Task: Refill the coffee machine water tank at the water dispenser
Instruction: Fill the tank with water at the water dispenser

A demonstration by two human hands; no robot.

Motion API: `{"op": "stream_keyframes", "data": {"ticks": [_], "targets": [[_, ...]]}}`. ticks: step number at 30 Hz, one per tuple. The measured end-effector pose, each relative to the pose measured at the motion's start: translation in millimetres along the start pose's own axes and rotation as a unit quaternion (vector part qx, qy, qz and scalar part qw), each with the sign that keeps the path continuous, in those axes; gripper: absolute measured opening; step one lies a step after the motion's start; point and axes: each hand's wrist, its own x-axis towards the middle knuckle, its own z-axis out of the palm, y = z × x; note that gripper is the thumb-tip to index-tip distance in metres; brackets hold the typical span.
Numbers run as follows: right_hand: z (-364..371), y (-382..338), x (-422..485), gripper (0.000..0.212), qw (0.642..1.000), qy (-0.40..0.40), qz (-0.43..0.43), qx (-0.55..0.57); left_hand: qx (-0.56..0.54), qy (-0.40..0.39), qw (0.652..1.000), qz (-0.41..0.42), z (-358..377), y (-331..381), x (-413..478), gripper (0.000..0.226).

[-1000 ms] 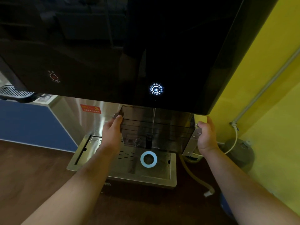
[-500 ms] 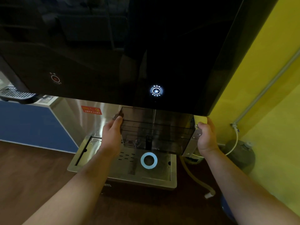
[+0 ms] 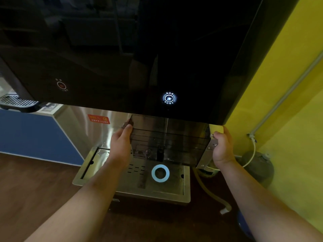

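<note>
- Beside a yellow wall (image 3: 288, 95) stands the black-fronted water dispenser (image 3: 122, 58).
- Under it — above the steel drip tray (image 3: 132, 192) — hangs the clear water tank (image 3: 180, 144).
- left grip (image 3: 120, 145) clasps its left side, right grip (image 3: 222, 147) its right end.
</note>
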Motion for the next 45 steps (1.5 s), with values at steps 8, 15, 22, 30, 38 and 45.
{"op": "stream_keyframes", "data": {"ticks": [8, 15, 22, 30, 38, 45], "targets": [[0.8, -0.2, -1.9, 0.013, 1.000, 0.015, 0.008, -0.017, 0.006, -0.004, 1.000, -0.001, -1.8, -0.1, -0.7, 0.020], [0.7, -1.5, -1.4, 0.018, 1.000, 0.003, -0.005, -0.027, 0.001, 0.009, 1.000, -0.002, -0.3, 0.4, 1.3, 0.019], [-0.4, -3.1, 1.7, 0.031, 0.999, 0.014, 0.017, -0.041, 0.007, 0.004, 1.000, -0.002, 0.2, -0.8, 4.1, 0.021], [3.2, -7.2, 0.1, 0.026, 0.999, 0.029, 0.024, -0.030, 0.022, 0.003, 1.000, 0.003, -0.9, -1.5, 6.2, 0.022], [4.2, -8.7, -1.1, 0.020, 0.999, 0.014, 0.018, -0.027, 0.012, 0.000, 1.000, 0.001, -1.3, -1.2, 4.9, 0.021], [-1.5, -6.8, -2.1, 0.011, 0.999, 0.003, 0.008, -0.033, 0.006, -0.007, 1.000, 0.001, 0.2, -3.2, 3.7, 0.021]]}}
